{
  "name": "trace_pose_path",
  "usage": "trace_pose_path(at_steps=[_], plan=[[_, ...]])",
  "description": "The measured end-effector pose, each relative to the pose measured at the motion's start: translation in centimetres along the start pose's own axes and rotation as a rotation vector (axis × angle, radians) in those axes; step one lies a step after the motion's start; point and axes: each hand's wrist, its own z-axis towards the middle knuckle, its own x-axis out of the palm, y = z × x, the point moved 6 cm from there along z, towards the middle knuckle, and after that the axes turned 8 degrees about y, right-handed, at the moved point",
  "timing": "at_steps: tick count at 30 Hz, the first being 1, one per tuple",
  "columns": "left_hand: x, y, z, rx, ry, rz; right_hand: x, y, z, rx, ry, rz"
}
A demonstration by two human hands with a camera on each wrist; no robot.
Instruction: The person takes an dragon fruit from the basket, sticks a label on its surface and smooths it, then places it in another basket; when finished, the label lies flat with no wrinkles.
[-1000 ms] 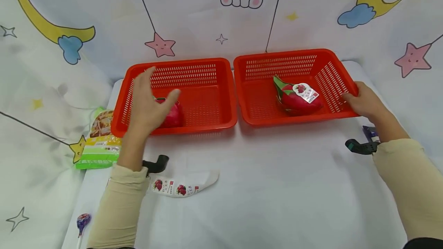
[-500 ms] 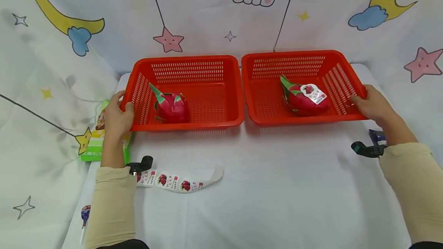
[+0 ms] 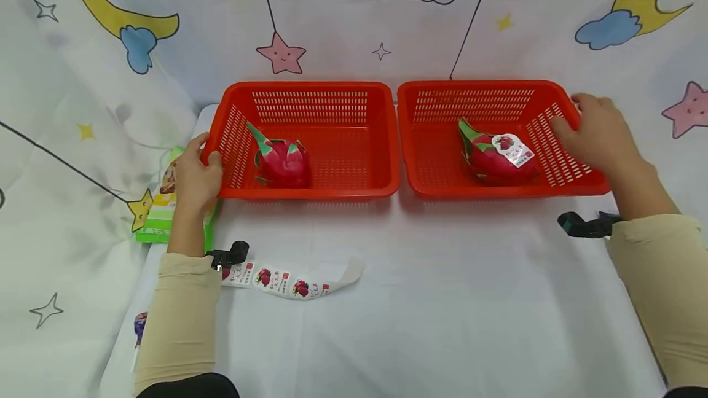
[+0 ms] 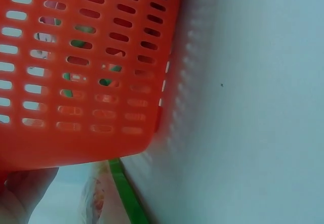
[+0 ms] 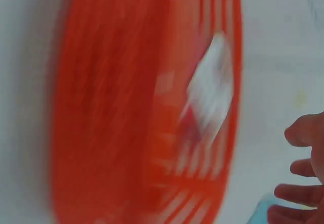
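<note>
Two red plastic baskets stand side by side in the head view. My left hand grips the left end of the left basket, thumb on its rim; its slotted wall fills much of the left wrist view. A dragon fruit lies in that basket. In the right basket lies another dragon fruit bearing a white label. My right hand hovers by that basket's right end. In the right wrist view its fingers are spread and apart from the blurred basket.
A strip of dragon fruit labels lies before the left basket. A green and yellow food package is beside my left hand, partly hidden. A lollipop lies at the left edge behind my sleeve. A printed cloth hangs behind the baskets.
My left hand has come down from above the left basket to grip its left end. My right hand has let go of the right basket and risen. The baskets now sit more level.
</note>
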Motion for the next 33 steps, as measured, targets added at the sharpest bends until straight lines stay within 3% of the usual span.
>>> trace_pose_path(at_steps=[3, 6, 10, 13, 17, 22, 27, 33], plan=[[-0.1, 0.1, 0.0, -0.004, -0.002, -0.013, -0.3, 7.7, 0.1, -0.136, 0.005, -0.022], [-0.1, 0.4, -0.1, -0.025, 0.003, -0.028, 1.1, 16.0, -0.2, -0.309, 0.065, -0.021], [-0.2, 0.7, -0.3, -0.049, -0.015, -0.041, 5.7, 25.1, -0.6, -0.511, 0.231, -0.026], [-0.1, 0.5, -0.4, -0.033, -0.028, -0.045, 9.6, 29.7, -0.8, -0.570, 0.359, -0.042], [-0.1, 0.1, -0.2, -0.016, -0.035, -0.051, 13.9, 34.0, -0.8, -0.568, 0.484, -0.032], [-0.3, 0.0, 0.0, -0.001, -0.062, -0.043, 17.6, 37.4, -0.4, -0.519, 0.585, 0.040], [-0.2, -0.2, 0.1, 0.016, -0.067, -0.053, 19.5, 39.2, 0.3, -0.473, 0.600, 0.078], [-0.5, 0.1, 0.2, 0.029, -0.092, -0.046, 20.4, 40.7, 0.2, -0.488, 0.613, 0.136]])
